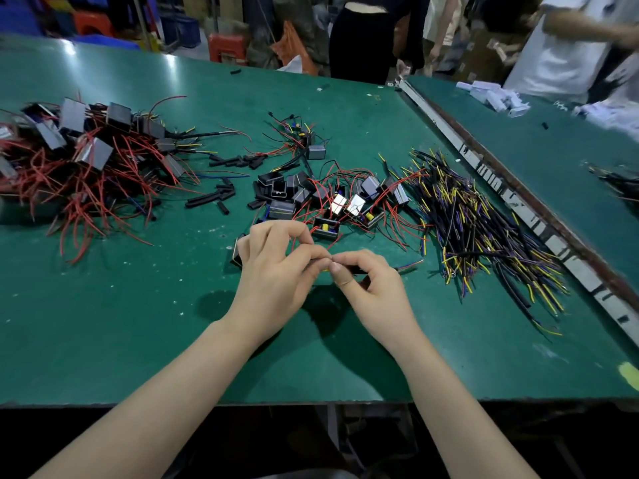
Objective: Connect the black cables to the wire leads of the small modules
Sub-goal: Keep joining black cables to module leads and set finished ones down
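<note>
Fingers [313, 259] pinching one black cable [359, 270]

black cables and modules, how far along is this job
Done, it seems: the heap of wired modules far left. In hand: left hand and right hand join a red lead to one black cable. Left: middle modules and the cable pile.

Two green-topped tables [138, 323] meet at a metal strip [518, 202], red stools [226, 46] behind

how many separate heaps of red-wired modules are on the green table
3: a big heap at far left, a small cluster at centre back, and a heap just beyond the hands. Modules underneath may be hidden.
</note>
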Demonstrator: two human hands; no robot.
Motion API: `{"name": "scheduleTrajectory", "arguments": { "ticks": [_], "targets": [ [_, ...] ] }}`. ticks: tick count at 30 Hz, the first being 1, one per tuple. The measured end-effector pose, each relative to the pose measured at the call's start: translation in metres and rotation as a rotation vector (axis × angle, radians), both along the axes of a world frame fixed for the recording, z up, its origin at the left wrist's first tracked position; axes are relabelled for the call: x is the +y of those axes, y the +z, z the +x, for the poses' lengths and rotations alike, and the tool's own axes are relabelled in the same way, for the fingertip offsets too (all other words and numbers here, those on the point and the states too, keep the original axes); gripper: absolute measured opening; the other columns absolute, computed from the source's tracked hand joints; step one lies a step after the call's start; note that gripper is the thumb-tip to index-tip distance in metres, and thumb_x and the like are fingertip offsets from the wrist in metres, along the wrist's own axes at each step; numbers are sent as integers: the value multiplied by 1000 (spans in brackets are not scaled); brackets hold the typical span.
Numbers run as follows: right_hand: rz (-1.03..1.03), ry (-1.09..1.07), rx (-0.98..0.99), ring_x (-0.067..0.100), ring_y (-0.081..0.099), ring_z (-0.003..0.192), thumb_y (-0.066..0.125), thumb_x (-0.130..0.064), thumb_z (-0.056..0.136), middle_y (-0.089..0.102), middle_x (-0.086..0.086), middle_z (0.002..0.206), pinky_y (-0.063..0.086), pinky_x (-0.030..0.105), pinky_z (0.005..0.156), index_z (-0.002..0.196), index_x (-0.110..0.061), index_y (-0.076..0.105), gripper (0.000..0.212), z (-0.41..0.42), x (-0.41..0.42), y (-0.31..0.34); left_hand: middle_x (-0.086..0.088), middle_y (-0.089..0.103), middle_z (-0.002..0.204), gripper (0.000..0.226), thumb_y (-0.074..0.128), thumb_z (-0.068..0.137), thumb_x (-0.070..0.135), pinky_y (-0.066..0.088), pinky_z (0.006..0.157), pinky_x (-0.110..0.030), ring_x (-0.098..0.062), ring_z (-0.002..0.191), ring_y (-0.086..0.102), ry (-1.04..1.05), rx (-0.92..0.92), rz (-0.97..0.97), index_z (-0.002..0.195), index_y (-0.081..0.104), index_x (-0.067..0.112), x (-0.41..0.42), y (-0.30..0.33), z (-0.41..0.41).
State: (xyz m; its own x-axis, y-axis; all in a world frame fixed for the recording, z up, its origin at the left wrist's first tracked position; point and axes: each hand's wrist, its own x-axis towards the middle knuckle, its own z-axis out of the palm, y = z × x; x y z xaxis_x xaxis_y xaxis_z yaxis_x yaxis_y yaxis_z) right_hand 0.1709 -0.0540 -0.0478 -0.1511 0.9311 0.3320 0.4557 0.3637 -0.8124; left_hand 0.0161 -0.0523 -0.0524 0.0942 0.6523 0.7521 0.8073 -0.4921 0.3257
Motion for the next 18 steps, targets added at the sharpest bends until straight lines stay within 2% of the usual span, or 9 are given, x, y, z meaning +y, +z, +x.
{"name": "scheduleTrajectory", "arguments": {
  "ticks": [3, 5, 8, 12, 15, 18],
  "targets": [
    [55, -41, 53, 15, 56, 95, 62, -22, 91, 61, -12, 90, 42, 24, 84, 90, -24, 67, 6, -1, 0, -1, -2, 57, 96, 19, 58, 87, 33, 27, 76, -35, -22, 99, 38, 8, -27, -25, 86, 73, 22, -1, 0, 1],
    [50, -51, 63, 15, 55, 97, 60, -23, 91, 58, -12, 90, 41, 23, 85, 86, -28, 63, 8, -2, 0, -1, -3, 56, 96, 19, 58, 87, 33, 29, 74, -38, -22, 99, 38, -7, -46, -46, 86, 73, 22, -1, 0, 1],
    [-58, -50, 73, 15, 50, 100, 57, -22, 94, 54, -14, 89, 36, 14, 83, 79, -34, 56, 19, -5, -1, 0, -3, 58, 96, 18, 58, 87, 31, 28, 75, -36, -22, 98, 38, -25, -14, -23, 85, 73, 20, -1, 0, 0],
    [-202, -52, 102, 15, 48, 104, 56, -22, 94, 54, -13, 90, 36, 20, 90, 78, -30, 58, 18, -6, -1, -1, -1, 59, 96, 17, 59, 87, 31, 24, 75, -32, -22, 98, 38, -35, 32, -6, 83, 72, 20, 0, 0, -2],
    [-150, -75, -17, 11, 42, 100, 55, -20, 93, 53, -10, 91, 28, 6, 85, 77, -28, 56, 18, -6, -1, -1, 0, 58, 97, 18, 58, 87, 31, 23, 74, -31, -21, 98, 37, -75, 12, -43, 83, 72, 20, 0, -1, -4],
    [-235, -67, -3, 12, 39, 102, 53, -15, 90, 54, -7, 91, 25, 3, 82, 67, -32, 57, 29, -6, 0, -1, 1, 59, 97, 15, 61, 86, 28, 21, 75, -30, -20, 98, 37, -111, 36, -41, 82, 72, 19, 0, -1, -4]
  ]
}}
